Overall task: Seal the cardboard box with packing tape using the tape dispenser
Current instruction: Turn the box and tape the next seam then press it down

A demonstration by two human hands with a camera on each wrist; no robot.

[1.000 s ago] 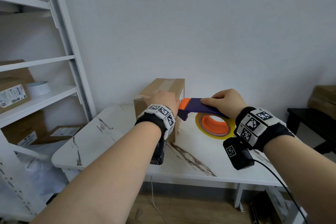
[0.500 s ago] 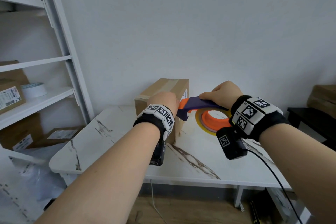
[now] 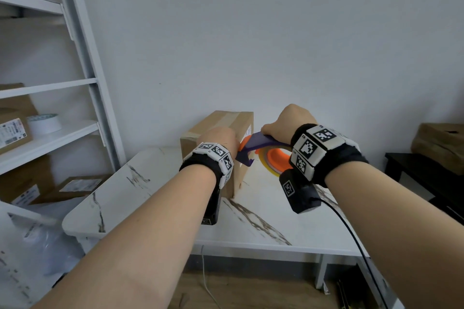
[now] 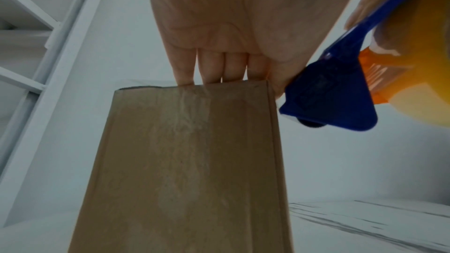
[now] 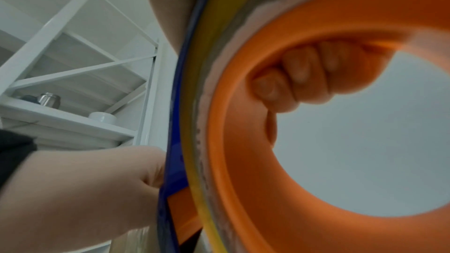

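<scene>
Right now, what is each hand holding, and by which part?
The right hand grips the tape dispenser, fingers curled through the roll's orange core. The left hand holds the cardboard box by its top near edge.

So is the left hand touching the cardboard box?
Touching. In the left wrist view the left hand has its fingers bent over the top edge of the cardboard box, with no gap between them.
</scene>
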